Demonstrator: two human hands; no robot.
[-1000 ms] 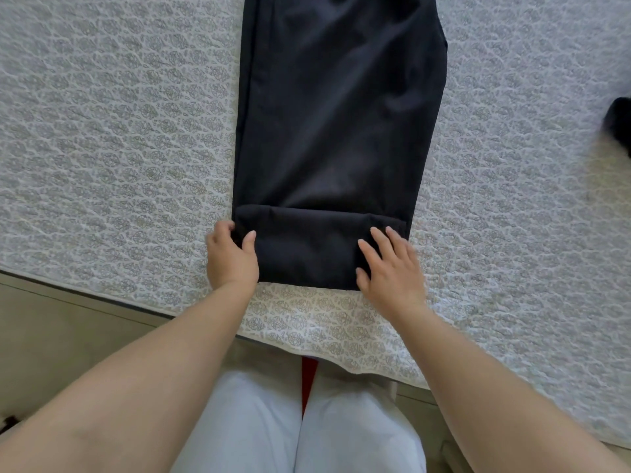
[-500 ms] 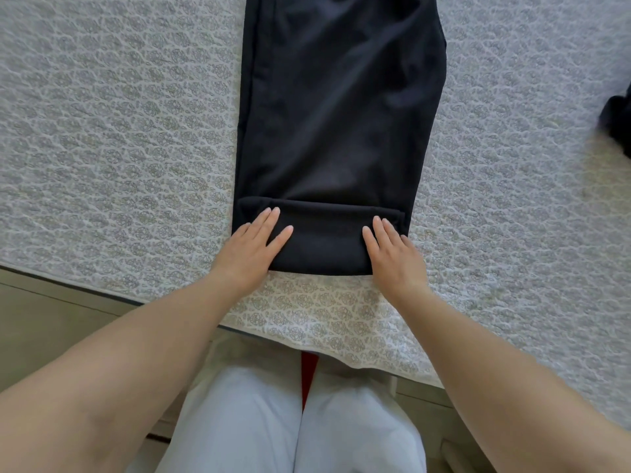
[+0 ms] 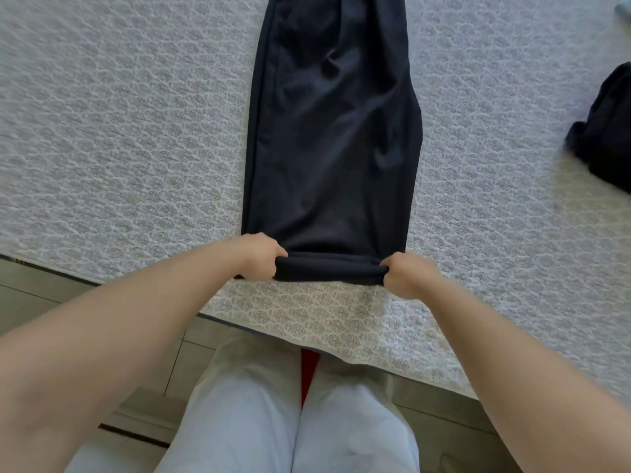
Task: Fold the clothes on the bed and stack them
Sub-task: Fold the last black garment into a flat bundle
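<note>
Head view: my left hand (image 3: pixel 261 256) and right hand (image 3: pixel 406 274) each grip the rolled end of the dark trousers (image 3: pixel 333 131) on the bed (image 3: pixel 119 131); no readable writing shows.

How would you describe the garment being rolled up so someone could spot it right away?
Start from the bed, covered in a pale patterned spread. Down its middle lie long dark trousers, and at their near end the left hand and right hand grip a tight roll. Unlike the crumpled dark heap at the right edge, the trousers lie flat and straight.
</note>
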